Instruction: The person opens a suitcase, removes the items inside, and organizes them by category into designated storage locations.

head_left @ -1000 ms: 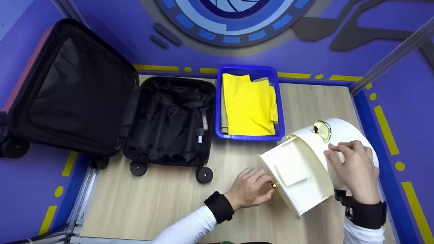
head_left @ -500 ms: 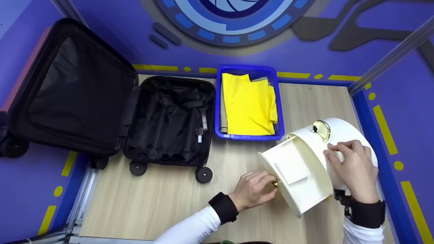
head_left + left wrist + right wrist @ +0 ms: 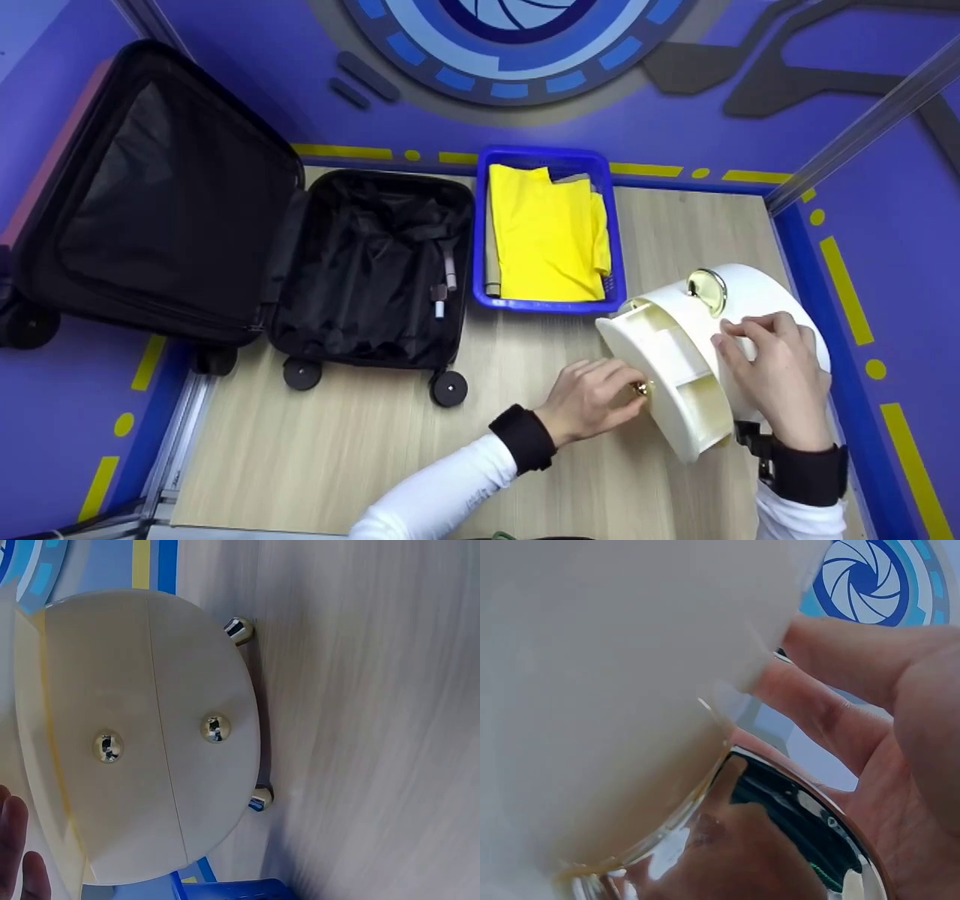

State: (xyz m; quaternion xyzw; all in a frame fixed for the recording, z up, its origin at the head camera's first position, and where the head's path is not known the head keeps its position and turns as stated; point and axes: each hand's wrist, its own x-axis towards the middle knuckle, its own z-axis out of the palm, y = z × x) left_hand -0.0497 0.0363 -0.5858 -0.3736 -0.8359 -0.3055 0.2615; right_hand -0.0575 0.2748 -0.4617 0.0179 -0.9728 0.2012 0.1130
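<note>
A white rounded drawer box (image 3: 761,292) with gold trim lies on the right part of the table. One of its drawers (image 3: 671,397) stands partly out, showing compartments inside. My left hand (image 3: 596,397) pinches the gold knob (image 3: 642,388) on that drawer's front between thumb and fingers. Two other gold knobs show on the fronts in the left wrist view, with the left fingertips (image 3: 13,844) at the left edge. My right hand (image 3: 784,379) holds the box's white body with thumb and fingers, near a shiny gold-rimmed disc (image 3: 707,292).
An open black suitcase (image 3: 379,360) stands at the left, its lid (image 3: 180,202) leaning back and small tubes (image 3: 450,270) inside. Behind the middle of the table is a blue basket (image 3: 540,305) with folded yellow cloth (image 3: 547,232). Purple walls (image 3: 885,187) border the table.
My left hand has moved right and slightly up, and the drawer has slid further into the box. The white square panel seen in it gives way to compartments. My right hand stays put.
</note>
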